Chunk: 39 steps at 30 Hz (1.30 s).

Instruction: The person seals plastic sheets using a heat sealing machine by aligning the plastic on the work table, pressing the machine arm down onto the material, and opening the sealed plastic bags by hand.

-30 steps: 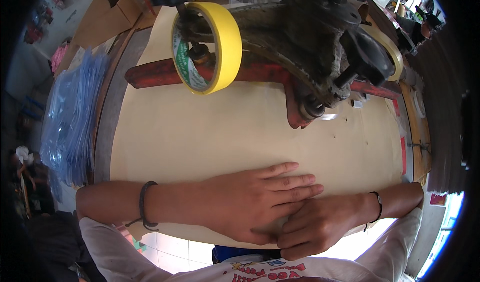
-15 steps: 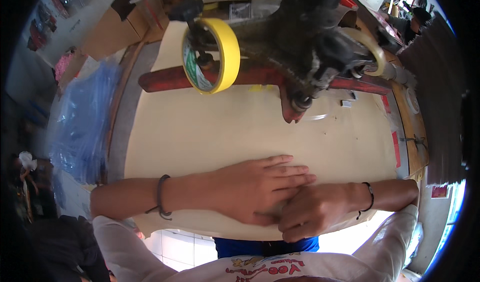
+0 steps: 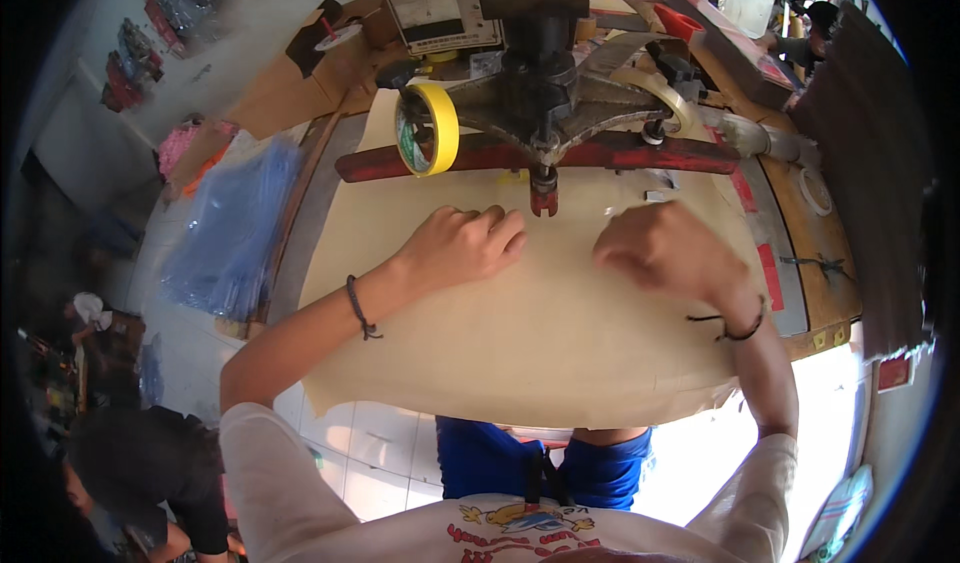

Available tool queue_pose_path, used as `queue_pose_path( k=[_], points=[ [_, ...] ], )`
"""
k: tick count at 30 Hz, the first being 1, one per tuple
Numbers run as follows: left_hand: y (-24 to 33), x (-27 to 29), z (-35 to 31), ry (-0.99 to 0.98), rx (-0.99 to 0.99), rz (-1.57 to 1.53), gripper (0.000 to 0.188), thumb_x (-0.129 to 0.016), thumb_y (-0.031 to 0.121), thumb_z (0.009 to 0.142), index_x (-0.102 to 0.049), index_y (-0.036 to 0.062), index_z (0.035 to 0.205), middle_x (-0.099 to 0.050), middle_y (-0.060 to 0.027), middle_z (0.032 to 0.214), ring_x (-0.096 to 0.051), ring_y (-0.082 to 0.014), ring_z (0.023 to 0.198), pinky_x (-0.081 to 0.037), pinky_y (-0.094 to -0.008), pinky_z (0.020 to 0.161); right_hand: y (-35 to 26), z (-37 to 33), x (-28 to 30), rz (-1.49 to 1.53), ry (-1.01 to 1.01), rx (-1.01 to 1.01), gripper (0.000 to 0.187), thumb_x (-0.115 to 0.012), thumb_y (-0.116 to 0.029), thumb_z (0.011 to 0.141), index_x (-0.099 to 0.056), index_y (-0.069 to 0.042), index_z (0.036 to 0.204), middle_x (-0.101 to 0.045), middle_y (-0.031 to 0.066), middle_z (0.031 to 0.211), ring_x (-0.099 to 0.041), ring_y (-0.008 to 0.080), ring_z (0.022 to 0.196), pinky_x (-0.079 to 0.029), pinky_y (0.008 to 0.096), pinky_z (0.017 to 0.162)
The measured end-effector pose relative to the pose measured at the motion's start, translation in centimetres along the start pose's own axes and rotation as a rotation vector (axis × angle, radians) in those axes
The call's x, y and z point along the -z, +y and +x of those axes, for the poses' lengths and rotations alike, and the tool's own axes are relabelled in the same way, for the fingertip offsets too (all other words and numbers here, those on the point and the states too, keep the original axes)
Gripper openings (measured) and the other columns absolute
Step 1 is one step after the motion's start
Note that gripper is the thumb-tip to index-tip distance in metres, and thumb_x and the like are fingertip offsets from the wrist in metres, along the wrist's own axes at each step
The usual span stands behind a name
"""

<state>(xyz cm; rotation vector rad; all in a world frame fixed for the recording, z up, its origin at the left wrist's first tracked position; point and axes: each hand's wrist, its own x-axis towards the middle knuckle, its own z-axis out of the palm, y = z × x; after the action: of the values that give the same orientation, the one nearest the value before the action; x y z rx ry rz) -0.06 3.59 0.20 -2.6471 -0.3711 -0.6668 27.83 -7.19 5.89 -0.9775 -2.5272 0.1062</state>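
My left hand point(image 3: 468, 245) lies with curled fingers on a large tan sheet point(image 3: 530, 353), just left of the machine's lower red tip. To the right of that tip is my right hand point(image 3: 672, 250), closed like a fist and slightly blurred, over the same sheet. Anything inside either hand is hidden. Beyond the hands stands a dark metal machine point(image 3: 555, 98) with a long red bar point(image 3: 490, 153) running across the sheet. A forked red tip point(image 3: 543, 199) points down between my hands. A yellow tape roll point(image 3: 442, 131) hangs on the machine's left side.
Clear blue plastic sheets point(image 3: 235, 228) are stacked at the left. A pale tape roll point(image 3: 668, 96) hangs at the machine's right. Cardboard point(image 3: 275, 88) and a control box point(image 3: 445, 13) stand behind. A person in black point(image 3: 150, 463) is at lower left; another point(image 3: 810, 38) sits far right.
My hands were together near the sheet's front edge, left fingers stretched flat. Now they are apart and farther forward, with the left fingers curled. The whole view has shifted.
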Motion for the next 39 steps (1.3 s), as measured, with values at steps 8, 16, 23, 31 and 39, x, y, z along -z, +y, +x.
queue_pose_path(
  k=[8,16,23,31,39],
  points=[
    [0.0,-1.6,0.7,0.017,0.062,0.115,0.023,-0.074,0.015,0.087,-0.053,0.0077,0.085,-0.056,-0.0007,0.06,-0.062,-0.0173,0.049,-0.049,-0.0297,0.044,5.3,-3.1,0.9,-0.264,0.179,-0.303,0.021,-0.064,-0.002,0.078,-0.077,-0.008,0.093,-0.074,0.0119,0.08,-0.07,0.0314,0.079,-0.054,0.041,0.074],
    [0.0,-1.7,1.2,0.1,0.298,0.044,0.017,-0.07,0.017,0.09,-0.059,0.0063,0.095,-0.064,-0.0065,0.062,-0.064,-0.0256,0.049,-0.053,-0.0374,0.047,5.9,-2.5,-0.5,-0.322,0.219,-0.405,0.019,-0.073,-0.024,0.086,-0.078,-0.014,0.101,-0.075,0.006,0.077,-0.069,0.0264,0.084,-0.05,0.0411,0.084],
    [-0.8,-2.9,1.2,0.088,0.305,0.089,0.029,-0.07,0.018,0.089,-0.063,0.002,0.111,-0.065,-0.0087,0.061,-0.065,-0.028,0.049,-0.055,-0.0388,0.048,5.3,-1.9,-0.9,-0.358,0.252,-0.447,0.022,-0.075,-0.021,0.086,-0.077,-0.012,0.106,-0.076,0.006,0.084,-0.072,0.0266,0.079,-0.054,0.0393,0.081],
    [-1.5,-3.3,0.4,0.007,0.195,0.135,0.036,-0.065,0.011,0.086,-0.067,0.002,0.121,-0.069,-0.0084,0.071,-0.069,-0.0226,0.057,-0.057,-0.0346,0.054,5.8,-1.8,-1.7,-0.432,0.272,-0.291,0.024,-0.076,-0.018,0.083,-0.079,-0.017,0.107,-0.076,0.0085,0.084,-0.072,0.0264,0.079,-0.056,0.0377,0.075],
    [-3.0,-3.5,1.0,0.002,0.235,0.143,0.04,-0.064,0.007,0.082,-0.068,0.0042,0.122,-0.068,-0.0061,0.075,-0.07,-0.0222,0.061,-0.058,-0.0333,0.055,6.0,-1.2,-1.3,-0.459,0.256,-0.308,0.024,-0.076,-0.018,0.086,-0.078,-0.017,0.11,-0.076,0.0101,0.085,-0.073,0.0251,0.073,-0.057,0.0363,0.069]
  ],
)
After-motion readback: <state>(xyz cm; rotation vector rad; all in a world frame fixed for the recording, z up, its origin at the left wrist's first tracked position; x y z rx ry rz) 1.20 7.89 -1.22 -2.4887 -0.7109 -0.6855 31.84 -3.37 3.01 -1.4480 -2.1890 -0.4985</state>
